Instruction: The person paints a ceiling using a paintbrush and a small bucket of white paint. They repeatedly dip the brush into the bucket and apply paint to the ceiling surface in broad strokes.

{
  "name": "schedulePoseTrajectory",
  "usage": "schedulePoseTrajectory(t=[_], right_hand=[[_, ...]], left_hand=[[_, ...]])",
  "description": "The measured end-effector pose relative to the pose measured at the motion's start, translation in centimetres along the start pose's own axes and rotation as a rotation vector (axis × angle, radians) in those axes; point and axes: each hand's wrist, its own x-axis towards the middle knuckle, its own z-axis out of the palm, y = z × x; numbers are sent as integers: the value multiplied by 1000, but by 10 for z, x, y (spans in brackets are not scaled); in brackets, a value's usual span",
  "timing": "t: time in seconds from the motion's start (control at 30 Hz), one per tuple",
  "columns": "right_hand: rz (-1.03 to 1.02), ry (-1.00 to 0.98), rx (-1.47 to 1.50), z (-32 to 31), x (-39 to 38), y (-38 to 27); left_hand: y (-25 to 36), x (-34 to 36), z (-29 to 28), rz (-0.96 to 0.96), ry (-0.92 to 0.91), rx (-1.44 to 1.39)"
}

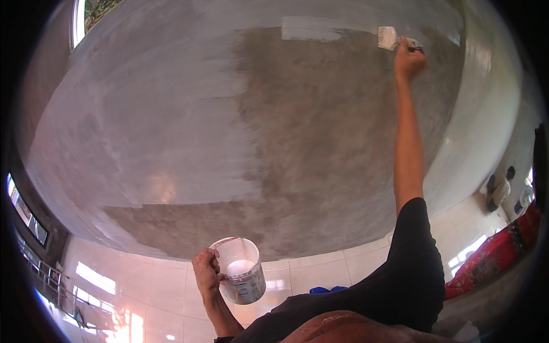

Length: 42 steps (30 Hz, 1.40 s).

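Observation:
My right hand [410,62] is raised high at the upper right, closed round the handle of a paintbrush [388,38]. White paint coats the brush's wide head, which is at the wall, at the right end of a fresh pale stroke [311,28]. Low in front of me, my left hand [206,267] is closed on the handle of a white plastic bucket [251,286]. White paint [239,267] lies inside the bucket. The wall [320,126] is bare grey-brown in the middle and right, with a lighter painted area [171,126] on the left.
Glossy tiles [320,268] cover the floor below the wall. Another person [501,191] is low down at the far right. Patterned red cloth [494,251] shows at the right edge. A window [26,211] and a metal railing [51,280] are at the left.

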Motion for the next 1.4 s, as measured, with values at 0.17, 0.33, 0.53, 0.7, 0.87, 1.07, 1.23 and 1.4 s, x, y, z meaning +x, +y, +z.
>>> schedulePoseTrajectory(t=[0.17, 0.33, 0.53, 0.7, 0.87, 1.07, 1.23, 1.4], right_hand=[[-320, -68, -89, 31, -48, -90], [-464, -149, 53, 76, -135, -176], [-427, -369, 440, 97, -188, -266], [-148, -452, 673, 85, -153, -264], [-93, -346, 508, 89, -105, -159], [-182, -183, 64, 45, -46, -111], [-569, -203, 153, 89, -110, -180], [-554, -369, 493, 114, -192, -314]], left_hand=[[-1, -2, 4, 13, -13, 45], [2, -1, 9, -11, 18, 65], [6, -4, 13, -17, 40, 89], [14, -8, 20, 0, 88, 77], [10, -10, 17, 31, 99, 40], [10, -15, 13, -3, 112, 20], [0, -4, 9, -21, 57, 7], [12, -2, 9, -39, -5, 17]])
